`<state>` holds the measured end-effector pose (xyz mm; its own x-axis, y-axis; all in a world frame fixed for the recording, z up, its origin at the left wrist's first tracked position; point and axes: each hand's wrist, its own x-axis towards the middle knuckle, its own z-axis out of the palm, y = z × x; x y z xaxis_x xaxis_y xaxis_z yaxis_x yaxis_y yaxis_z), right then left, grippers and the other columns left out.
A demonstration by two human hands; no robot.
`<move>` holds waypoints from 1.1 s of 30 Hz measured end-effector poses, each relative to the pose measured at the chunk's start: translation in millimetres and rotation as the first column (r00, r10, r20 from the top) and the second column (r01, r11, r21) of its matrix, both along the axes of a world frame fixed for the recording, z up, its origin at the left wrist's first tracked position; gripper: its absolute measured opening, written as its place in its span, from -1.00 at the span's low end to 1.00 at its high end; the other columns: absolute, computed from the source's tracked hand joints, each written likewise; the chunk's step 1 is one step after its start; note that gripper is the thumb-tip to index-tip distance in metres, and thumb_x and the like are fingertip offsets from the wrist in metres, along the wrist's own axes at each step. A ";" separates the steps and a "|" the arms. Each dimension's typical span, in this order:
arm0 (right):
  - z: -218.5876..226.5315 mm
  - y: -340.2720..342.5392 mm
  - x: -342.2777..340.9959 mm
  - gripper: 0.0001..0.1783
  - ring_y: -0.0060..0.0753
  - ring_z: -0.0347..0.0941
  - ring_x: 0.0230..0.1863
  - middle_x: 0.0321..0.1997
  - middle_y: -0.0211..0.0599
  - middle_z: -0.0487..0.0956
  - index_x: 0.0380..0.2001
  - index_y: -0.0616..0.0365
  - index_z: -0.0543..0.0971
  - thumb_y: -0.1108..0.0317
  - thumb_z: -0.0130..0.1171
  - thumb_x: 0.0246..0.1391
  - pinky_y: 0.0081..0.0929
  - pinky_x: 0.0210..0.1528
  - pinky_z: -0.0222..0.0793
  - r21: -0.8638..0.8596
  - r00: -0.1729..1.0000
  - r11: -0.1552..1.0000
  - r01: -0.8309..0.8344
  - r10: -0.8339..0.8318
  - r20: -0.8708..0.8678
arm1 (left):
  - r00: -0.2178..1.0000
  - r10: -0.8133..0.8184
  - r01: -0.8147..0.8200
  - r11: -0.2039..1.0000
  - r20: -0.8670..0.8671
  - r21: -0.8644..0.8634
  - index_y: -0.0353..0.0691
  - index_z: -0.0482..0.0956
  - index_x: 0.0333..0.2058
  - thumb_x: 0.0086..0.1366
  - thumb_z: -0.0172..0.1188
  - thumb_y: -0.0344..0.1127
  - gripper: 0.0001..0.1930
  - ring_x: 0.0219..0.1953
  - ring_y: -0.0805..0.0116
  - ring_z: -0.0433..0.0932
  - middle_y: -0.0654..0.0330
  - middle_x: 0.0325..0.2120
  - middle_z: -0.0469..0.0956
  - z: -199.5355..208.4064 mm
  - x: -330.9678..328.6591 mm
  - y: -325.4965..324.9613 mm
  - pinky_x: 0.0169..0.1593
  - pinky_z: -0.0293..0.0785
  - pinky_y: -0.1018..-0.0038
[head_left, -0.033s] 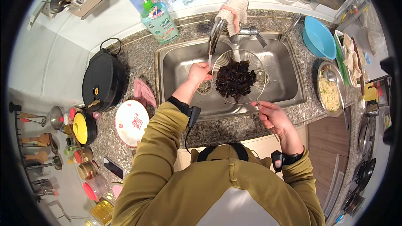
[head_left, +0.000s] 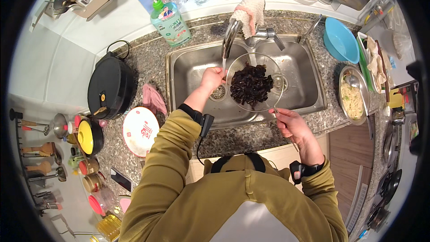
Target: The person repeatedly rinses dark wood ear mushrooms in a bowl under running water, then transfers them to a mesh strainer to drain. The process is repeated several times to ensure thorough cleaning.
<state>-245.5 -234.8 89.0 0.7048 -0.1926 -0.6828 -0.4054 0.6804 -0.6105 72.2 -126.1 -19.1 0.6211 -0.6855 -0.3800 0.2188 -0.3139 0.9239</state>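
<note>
My right hand (head_left: 291,123) is closed round the thin handle of a round wire mesh strainer (head_left: 279,74). The strainer hangs over the divider and right basin of a two-basin steel sink (head_left: 298,49). A heap of dark, wrinkled black fungus (head_left: 251,85) lies in the mesh. My left hand (head_left: 212,79) is above the left basin, close to the strainer's left rim. Its fingertips pinch together on a small dark piece like those in the strainer. Water runs from the faucet (head_left: 230,36) right by those fingers. A pale cloth (head_left: 249,13) drapes over the faucet.
Left of the sink are a black round appliance (head_left: 112,87), a pink cloth (head_left: 153,98), a white lid (head_left: 140,131) and a phone (head_left: 121,179). A green soap bottle (head_left: 171,24) stands behind. On the right sit a blue basin (head_left: 341,40) and a bowl of pale shreds (head_left: 352,101).
</note>
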 end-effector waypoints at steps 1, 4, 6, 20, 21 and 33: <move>-0.5 -0.1 0.0 -0.74 -0.80 -0.03 -0.76 -0.68 -0.60 0.27 0.00 0.11 0.51 0.38 -0.06 0.32 -0.75 -0.77 -0.21 0.005 1.000 1.000 0.016 -0.016 -0.016 | 0.987 -0.066 0.053 0.995 0.150 0.085 -0.37 0.64 -0.24 0.23 0.17 -0.52 -0.86 -0.54 0.45 0.55 0.25 -0.47 0.63 -1.3 0.1 1.0 -0.39 0.49 0.58; -3.6 -1.6 0.7 -0.74 -0.80 -0.02 -0.76 -0.67 -0.60 0.28 0.00 0.12 0.51 0.39 -0.06 0.32 -0.76 -0.76 -0.21 -0.018 1.000 1.000 0.000 0.000 0.003 | 0.936 -0.196 0.137 0.968 0.292 0.212 -0.36 0.63 -0.26 0.21 0.12 -0.57 -0.84 -0.52 0.43 0.55 0.23 -0.48 0.63 -0.5 5.2 12.3 -0.40 0.48 0.56; -6.2 -3.7 1.3 -0.74 -0.80 -0.03 -0.75 -0.68 -0.61 0.26 0.01 0.13 0.50 0.39 -0.07 0.32 -0.75 -0.76 -0.21 -0.010 1.000 1.000 -0.006 0.006 0.000 | 0.990 -0.073 0.060 0.992 0.118 0.111 -0.35 0.58 -0.14 0.18 0.04 -0.67 -0.72 -0.46 0.40 0.57 0.16 -0.42 0.62 4.2 6.9 22.7 -0.39 0.49 0.53; -28.1 -6.7 29.2 -0.76 -0.79 -0.08 -0.75 -0.65 -0.62 0.20 -0.01 0.17 0.46 0.39 -0.11 0.34 -0.76 -0.77 -0.22 0.086 0.993 0.990 -0.108 0.104 0.047 | 0.996 0.049 -0.063 0.981 -0.080 -0.181 -0.27 0.44 0.08 0.26 -0.07 -0.69 -0.58 -0.06 0.43 0.55 0.18 -0.07 0.57 60.5 -21.4 -0.1 0.03 0.45 0.52; -29.0 -7.2 29.3 -0.76 -0.79 -0.08 -0.75 -0.65 -0.62 0.20 -0.01 0.17 0.46 0.39 -0.11 0.34 -0.77 -0.77 -0.21 0.103 0.993 0.988 -0.112 0.107 0.051 | 0.998 -0.003 0.017 0.980 0.070 -0.200 -0.26 0.44 0.09 0.26 -0.06 -0.69 -0.57 -0.06 0.42 0.55 0.19 -0.07 0.57 60.8 -21.9 -2.9 0.05 0.44 0.52; -25.0 -4.1 38.6 -0.68 -0.78 -0.09 -0.74 -0.65 -0.63 0.14 0.08 0.23 0.42 0.35 -0.13 0.36 -0.77 -0.77 -0.18 0.202 0.981 0.966 -0.162 0.136 0.138 | 0.645 0.170 -0.170 0.982 0.745 -0.076 -0.13 0.24 0.26 0.21 0.27 -0.19 -0.33 0.32 0.15 0.20 -0.03 0.21 0.29 81.0 -48.7 64.3 0.23 0.26 -0.02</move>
